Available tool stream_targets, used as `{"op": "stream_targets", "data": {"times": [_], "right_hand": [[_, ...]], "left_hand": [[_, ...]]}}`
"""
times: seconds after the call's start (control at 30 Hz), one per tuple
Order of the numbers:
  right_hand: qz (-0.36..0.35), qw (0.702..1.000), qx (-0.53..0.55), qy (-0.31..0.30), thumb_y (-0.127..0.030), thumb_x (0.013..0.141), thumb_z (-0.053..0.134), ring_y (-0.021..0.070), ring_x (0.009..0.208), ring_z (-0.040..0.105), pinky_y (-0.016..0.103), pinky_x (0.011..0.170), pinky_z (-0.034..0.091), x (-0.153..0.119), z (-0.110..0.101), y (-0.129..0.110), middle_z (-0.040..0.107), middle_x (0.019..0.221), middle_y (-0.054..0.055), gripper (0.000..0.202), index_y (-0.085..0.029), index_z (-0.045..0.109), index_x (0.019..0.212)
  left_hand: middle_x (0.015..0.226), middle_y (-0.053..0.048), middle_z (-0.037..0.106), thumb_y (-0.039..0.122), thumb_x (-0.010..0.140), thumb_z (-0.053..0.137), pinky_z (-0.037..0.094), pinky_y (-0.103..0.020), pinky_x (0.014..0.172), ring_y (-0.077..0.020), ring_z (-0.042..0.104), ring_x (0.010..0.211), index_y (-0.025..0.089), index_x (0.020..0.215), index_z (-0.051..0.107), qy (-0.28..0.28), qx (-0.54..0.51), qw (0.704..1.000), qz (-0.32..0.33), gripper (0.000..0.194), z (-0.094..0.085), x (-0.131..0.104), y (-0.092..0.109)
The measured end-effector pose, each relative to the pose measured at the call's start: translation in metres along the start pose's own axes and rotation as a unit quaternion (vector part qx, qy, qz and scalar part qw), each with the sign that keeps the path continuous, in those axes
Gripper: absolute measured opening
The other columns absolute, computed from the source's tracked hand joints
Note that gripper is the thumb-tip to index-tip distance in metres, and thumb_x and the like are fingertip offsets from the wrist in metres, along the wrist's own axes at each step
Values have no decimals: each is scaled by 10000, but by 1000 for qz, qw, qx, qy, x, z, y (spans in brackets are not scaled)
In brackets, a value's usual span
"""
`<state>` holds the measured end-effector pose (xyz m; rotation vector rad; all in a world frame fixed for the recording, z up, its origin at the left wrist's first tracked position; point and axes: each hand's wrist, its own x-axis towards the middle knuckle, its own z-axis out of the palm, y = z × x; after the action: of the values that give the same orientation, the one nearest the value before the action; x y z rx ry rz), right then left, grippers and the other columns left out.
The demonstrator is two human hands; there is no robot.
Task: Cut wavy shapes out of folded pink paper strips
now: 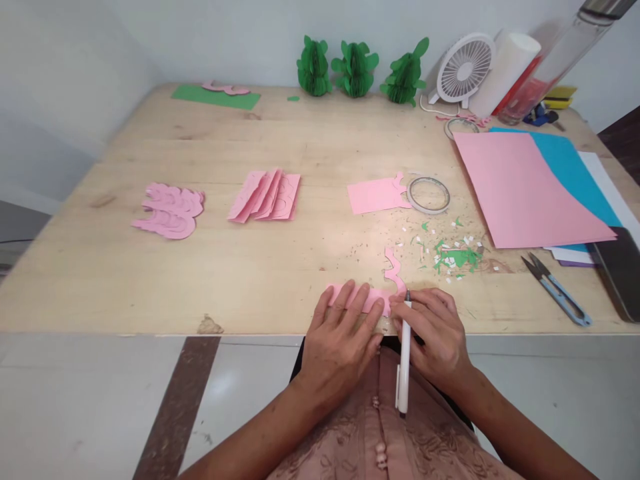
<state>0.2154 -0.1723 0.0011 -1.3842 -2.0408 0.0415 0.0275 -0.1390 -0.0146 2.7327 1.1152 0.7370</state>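
Observation:
A pink paper strip (363,298) lies at the table's front edge. My left hand (343,337) rests on it with its fingers spread. My right hand (436,331) is closed around a white pen (404,373), at the strip's right end; its fingertips also touch the paper there. The pen's dark tip points away from me, beside the fingers. A wavy pink cutout (393,264) stands out beyond my right fingertips. Farther back, a pink card (377,195) with a wavy right end lies against a tape roll (429,195).
Snips (557,291) lie at the right, near a dark phone (617,273) and pink sheets (525,193). Paper scraps (457,257) are scattered beyond my right hand. Folded pink paper (265,195) and pink cutouts (171,210) lie left. Green paper figures (356,68) and a fan (465,70) stand behind.

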Motion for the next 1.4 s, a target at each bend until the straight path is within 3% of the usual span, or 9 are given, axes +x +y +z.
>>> {"op": "stream_targets", "data": {"times": [0.2,0.33,0.5,0.63,0.9,1.13,1.4], "right_hand": [[32,999,12,40,-94,848,567,253,920,652,453,852,485,-2,-3,3,737,952,86,347,-202,620,1173],[55,998,18,34,-125,859,557,252,914,654,461,859,487,-2,-6,2,732,967,92,291,-199,649,1125],[113,990,71,50,-146,880,517,224,800,651,426,793,481,3,-15,-4,714,847,68,237,-202,662,1059],[144,982,120,30,-168,905,483,185,679,601,379,711,460,5,-20,-10,659,754,39,235,-192,653,1066],[299,938,172,-9,-263,898,513,160,647,627,266,577,481,10,-19,-11,671,750,7,121,-218,615,943],[273,952,140,-12,-261,884,520,157,588,611,253,515,457,19,-15,-9,660,668,-2,95,-225,603,856],[251,965,76,-21,-282,900,506,172,629,616,280,574,476,18,-8,-10,684,725,8,120,-230,602,851]], "left_hand": [[1355,-97,576,287,905,549,311,-525,1108,-309,466,1307,213,1226,612,-14,-5,1000,-9,335,-3,3,0],[1317,-101,601,276,905,548,326,-526,1097,-307,488,1281,205,1175,636,-11,-18,1000,-14,292,-6,6,0],[1290,-111,615,252,900,551,339,-525,1087,-305,491,1274,195,1168,633,-8,-29,999,-14,286,-7,6,0],[1288,-119,614,246,894,557,355,-523,1070,-309,496,1263,183,1164,629,-7,-39,999,-19,287,-8,7,0],[1202,-122,657,241,874,577,377,-507,1040,-290,542,1188,169,1159,613,14,-68,996,-47,297,-9,12,1],[1189,-105,667,204,889,551,339,-511,1075,-274,547,1192,167,1120,607,20,-91,995,-38,241,-8,17,1],[1184,-101,664,197,888,552,359,-512,1058,-274,541,1178,164,1077,610,21,-112,993,-43,200,-6,16,0]]}}
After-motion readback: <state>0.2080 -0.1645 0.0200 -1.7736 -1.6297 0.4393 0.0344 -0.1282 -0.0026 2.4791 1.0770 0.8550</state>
